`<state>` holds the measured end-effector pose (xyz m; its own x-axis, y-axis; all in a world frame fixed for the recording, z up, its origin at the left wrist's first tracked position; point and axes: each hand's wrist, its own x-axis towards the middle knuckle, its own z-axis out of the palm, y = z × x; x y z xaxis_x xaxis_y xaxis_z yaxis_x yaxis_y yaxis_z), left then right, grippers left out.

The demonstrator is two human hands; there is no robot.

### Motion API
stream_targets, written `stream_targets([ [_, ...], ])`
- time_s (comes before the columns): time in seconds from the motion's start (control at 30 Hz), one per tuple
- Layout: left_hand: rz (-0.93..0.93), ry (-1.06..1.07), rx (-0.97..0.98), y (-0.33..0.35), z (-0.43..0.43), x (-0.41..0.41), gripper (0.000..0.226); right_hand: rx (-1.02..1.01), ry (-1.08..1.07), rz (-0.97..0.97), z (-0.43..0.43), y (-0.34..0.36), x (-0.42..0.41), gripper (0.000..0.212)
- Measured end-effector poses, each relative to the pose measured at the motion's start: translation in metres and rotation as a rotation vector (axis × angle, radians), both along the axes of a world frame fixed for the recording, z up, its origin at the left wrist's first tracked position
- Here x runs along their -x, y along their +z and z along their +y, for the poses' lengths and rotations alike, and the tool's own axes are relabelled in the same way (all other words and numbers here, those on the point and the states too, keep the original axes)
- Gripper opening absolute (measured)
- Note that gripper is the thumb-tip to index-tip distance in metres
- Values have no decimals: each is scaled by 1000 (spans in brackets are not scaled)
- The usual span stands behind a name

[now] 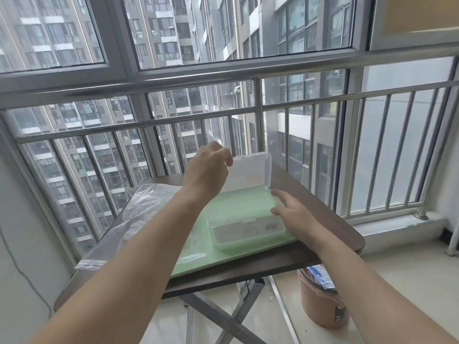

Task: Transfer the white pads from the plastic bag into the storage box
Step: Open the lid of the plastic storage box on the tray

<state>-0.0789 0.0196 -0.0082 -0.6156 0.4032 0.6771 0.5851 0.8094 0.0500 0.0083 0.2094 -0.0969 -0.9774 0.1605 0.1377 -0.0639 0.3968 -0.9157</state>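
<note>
Bag: left of box, reaching the table edge; pads inside unclear; could slide off.
Box: light; may skid.
Left hand: pinches lid; a slip shuts it.
Right hand: fingers straight, steadying box.

**Box mouth open from above, closed in at the sides**

The storage box stood open, its mouth free from above and from the near side. The raised lid walled off the far side, and the left hand gripped its upper left corner. The right hand rested with straight fingers on the box's right rim. The left forearm lay across the way between the plastic bag and the box. The railing stood just behind the table.
</note>
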Motion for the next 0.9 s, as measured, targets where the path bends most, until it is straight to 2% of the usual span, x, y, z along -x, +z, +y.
stream_targets([
  [0.07, -60, 198, 96, -4, -6, 7, 37, -48, -17, -7, -2, -1, 1, 57],
  [0.13, -229, 291, 143, -11, -13, 7, 51, -80, -25, 1, -6, 0, 1, 59],
  [0.23, -482, 234, 85, -28, -19, -5, 52, -97, -43, 26, -10, 2, 0, 51],
  [0.3, -558, 212, 62, -43, -20, -20, 48, -115, -58, 53, -11, 1, 2, 47],
  [0.5, -458, 152, -102, -68, -21, -43, 26, -196, -61, 33, -9, 8, 15, 47],
  [0.63, -484, 49, -132, -66, -32, -44, 23, -361, -199, 24, -8, 1, 23, 45],
  [0.8, -464, -103, -138, -56, -75, -64, 15, -722, -308, 337, -43, 20, 14, 31],
  [0.9, -400, -83, -56, -48, -112, -81, 6, -776, -130, 497, -83, 35, 6, 20],
])
